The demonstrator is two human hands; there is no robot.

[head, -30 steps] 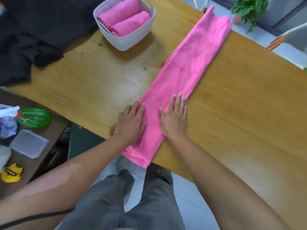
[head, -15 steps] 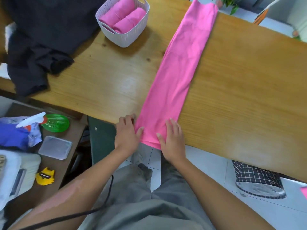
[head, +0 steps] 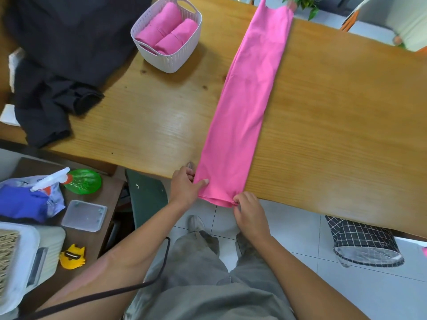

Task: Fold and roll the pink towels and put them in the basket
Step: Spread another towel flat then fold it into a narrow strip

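Lower centre of frame: left hand (head: 186,190) and right hand (head: 250,213) pinching the near corners of one long folded pink towel (head: 245,107), fingers curled at the table (head: 335,125) edge. Stretching up-frame across the wood to the far edge. Upper left: one white basket (head: 169,62) holding two rolled pink towels (head: 166,31), beside dark clothing (head: 57,65). Lower left: one green spray bottle (head: 76,180), one clear lid (head: 84,215).

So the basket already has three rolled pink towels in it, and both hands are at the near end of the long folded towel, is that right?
Not quite. The head view shows two rolled pink towels in the basket, not three. The rest holds: the left hand and right hand both hold the near end of the long folded towel at the table edge.
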